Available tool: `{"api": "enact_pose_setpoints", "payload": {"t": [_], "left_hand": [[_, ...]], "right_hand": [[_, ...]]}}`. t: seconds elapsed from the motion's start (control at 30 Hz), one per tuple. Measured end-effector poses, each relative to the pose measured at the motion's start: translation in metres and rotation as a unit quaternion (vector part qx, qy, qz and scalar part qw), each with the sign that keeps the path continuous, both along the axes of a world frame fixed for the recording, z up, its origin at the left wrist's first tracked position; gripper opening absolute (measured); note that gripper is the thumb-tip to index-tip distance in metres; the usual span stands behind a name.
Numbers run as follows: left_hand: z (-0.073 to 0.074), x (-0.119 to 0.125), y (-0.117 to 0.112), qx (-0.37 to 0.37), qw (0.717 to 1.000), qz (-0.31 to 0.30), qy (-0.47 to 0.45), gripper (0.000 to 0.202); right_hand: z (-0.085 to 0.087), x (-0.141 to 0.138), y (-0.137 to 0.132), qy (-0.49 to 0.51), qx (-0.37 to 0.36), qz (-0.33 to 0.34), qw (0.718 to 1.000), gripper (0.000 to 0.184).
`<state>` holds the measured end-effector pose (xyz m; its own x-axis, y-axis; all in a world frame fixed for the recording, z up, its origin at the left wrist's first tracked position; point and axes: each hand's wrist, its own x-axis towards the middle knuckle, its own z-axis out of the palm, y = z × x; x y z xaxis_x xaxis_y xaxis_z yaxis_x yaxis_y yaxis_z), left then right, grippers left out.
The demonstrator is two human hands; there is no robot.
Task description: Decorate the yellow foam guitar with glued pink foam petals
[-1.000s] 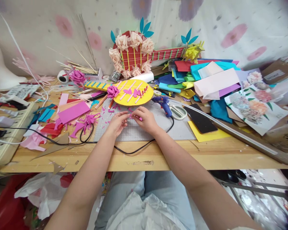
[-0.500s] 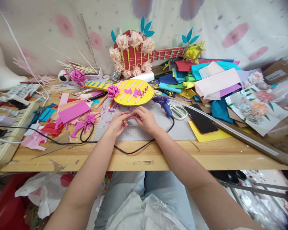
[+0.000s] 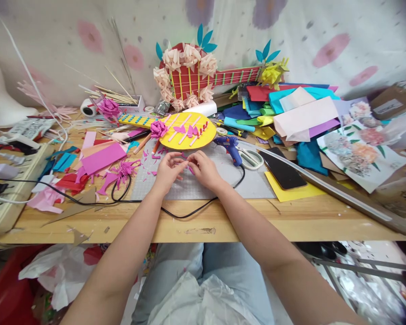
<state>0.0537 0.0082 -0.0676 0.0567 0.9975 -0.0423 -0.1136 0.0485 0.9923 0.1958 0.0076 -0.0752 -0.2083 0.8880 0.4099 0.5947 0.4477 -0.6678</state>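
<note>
Over the grey cutting mat (image 3: 253, 185), my left hand (image 3: 169, 174) and my right hand (image 3: 203, 168) meet with thumbs and fingers pinched together. A small magenta paper piece (image 3: 191, 170) shows at the fingertips, mostly covered by them. Just beyond my hands lies a yellow paper guitar (image 3: 176, 142) with pink strips and a magenta paper rose (image 3: 159, 129) on its body. To the right of my right hand rests a blue glue gun (image 3: 232, 149), its black cable (image 3: 192, 215) curving in front of my wrists. Magenta scraps (image 3: 154, 158) are scattered left of my left hand.
White-handled scissors (image 3: 252, 159) and a black phone (image 3: 284, 169) lie at the right. A red paper guitar (image 3: 189, 79) with cream flowers stands behind. Coloured paper (image 3: 304, 113) is piled at the back right. Magenta sheets (image 3: 103, 158) and a power strip (image 3: 20, 194) occupy the left.
My left hand has turned and risen slightly, with its fingertips now closer against those of my right hand. The right hand has hardly shifted; the things on the table stay put.
</note>
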Motion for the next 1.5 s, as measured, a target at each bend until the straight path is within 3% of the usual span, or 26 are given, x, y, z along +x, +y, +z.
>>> {"api": "enact_pose_setpoints", "payload": {"t": [0.13,0.27,0.43,0.6,0.7,0.8,1.0,1.27,1.5], "left_hand": [[-0.007,0.001,0.002,0.076,0.995,0.004,0.059,0.047],[-0.008,0.001,0.002,0.104,0.991,0.020,0.084,0.044],[-0.003,0.001,-0.001,0.068,0.996,0.033,0.057,0.040],[0.000,0.002,-0.001,0.002,0.999,0.044,-0.004,0.043],[0.002,0.002,-0.001,-0.029,0.998,0.058,-0.022,0.044],[0.003,0.002,0.000,-0.051,0.996,0.067,-0.038,0.046],[0.000,0.003,0.001,-0.052,0.995,0.069,-0.048,0.050],[0.003,0.005,0.000,-0.071,0.995,0.053,-0.049,0.043],[0.000,0.006,0.001,-0.034,0.997,0.044,-0.061,0.031]], "right_hand": [[-0.001,-0.002,0.000,0.008,-0.009,-0.003,1.000,0.007],[-0.004,-0.005,-0.001,0.041,-0.020,-0.014,0.999,0.003],[-0.010,-0.010,0.002,0.151,-0.051,-0.032,0.987,0.017],[-0.010,-0.012,0.007,0.303,-0.158,-0.011,0.940,0.017],[-0.010,-0.011,0.008,0.338,-0.187,-0.032,0.922,0.017],[-0.011,-0.011,0.008,0.308,-0.174,-0.046,0.934,0.017],[-0.011,-0.013,0.004,0.171,-0.057,-0.028,0.983,0.011],[-0.010,-0.012,0.002,0.158,-0.006,-0.077,0.984,0.010],[-0.011,-0.011,0.005,0.172,-0.047,-0.078,0.981,0.011]]}}
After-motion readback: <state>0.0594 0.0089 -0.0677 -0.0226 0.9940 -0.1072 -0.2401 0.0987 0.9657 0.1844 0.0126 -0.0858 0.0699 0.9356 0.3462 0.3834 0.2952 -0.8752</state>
